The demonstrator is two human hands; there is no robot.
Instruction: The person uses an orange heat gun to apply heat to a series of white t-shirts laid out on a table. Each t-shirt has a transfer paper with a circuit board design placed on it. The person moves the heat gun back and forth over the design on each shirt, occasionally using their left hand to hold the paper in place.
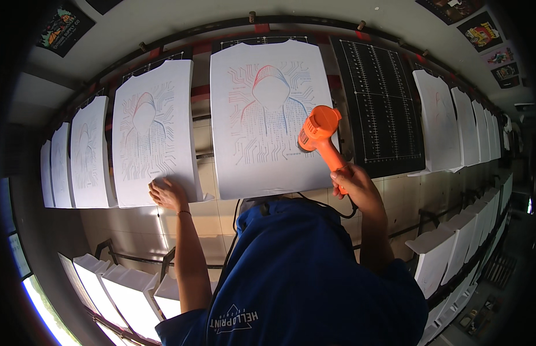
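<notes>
My right hand is wrapped round the handle of an orange heat gun. Its round head is over the right edge of a white T-shirt stretched on a board in front of me. That shirt bears a hooded figure in red and blue lines, with circuit-like traces around it. Further left, my left hand rests with its fingers on the lower part of another white T-shirt carrying the same print. The fingers look slightly bent and apart, with nothing visible in them.
A bare black board with white ruled markings stands right of the middle shirt. More shirt-covered boards line the rack both ways. Behind me runs a second row of white boards. A black cord trails by my waist.
</notes>
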